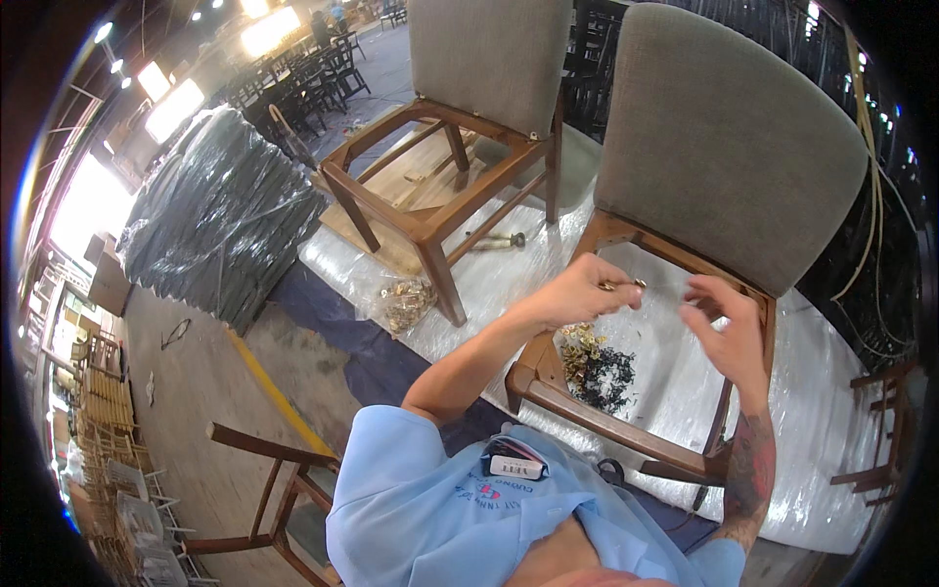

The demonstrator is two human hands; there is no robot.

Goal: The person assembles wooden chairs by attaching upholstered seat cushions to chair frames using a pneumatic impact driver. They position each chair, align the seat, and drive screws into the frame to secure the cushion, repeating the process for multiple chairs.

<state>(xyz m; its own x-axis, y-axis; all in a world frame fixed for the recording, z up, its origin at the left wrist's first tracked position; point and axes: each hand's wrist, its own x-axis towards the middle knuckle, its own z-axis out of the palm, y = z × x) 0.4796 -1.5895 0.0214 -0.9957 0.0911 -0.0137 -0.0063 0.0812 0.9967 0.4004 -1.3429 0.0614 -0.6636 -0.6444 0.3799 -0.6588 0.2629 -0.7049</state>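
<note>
pinching small brass-coloured bolts [641,284], the fingers of the left hand [593,287] hang over the open seat frame [611,425] of the nearer chair [729,147], while the right hand [731,328] sits at about three o'clock of them, fingers parted with nothing visible between. a slack pinch could drop a bolt toward the brass and black hardware pile [604,380] at six o'clock, where it might get lost.

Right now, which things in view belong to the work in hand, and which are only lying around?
Probably in the work: small brass-coloured pieces in the left hand; nearest grey-backed chair; brass-coloured hardware pile; black hardware pile.

Apparently just lying around: plastic-wrapped stack; lower-left chair.
</note>
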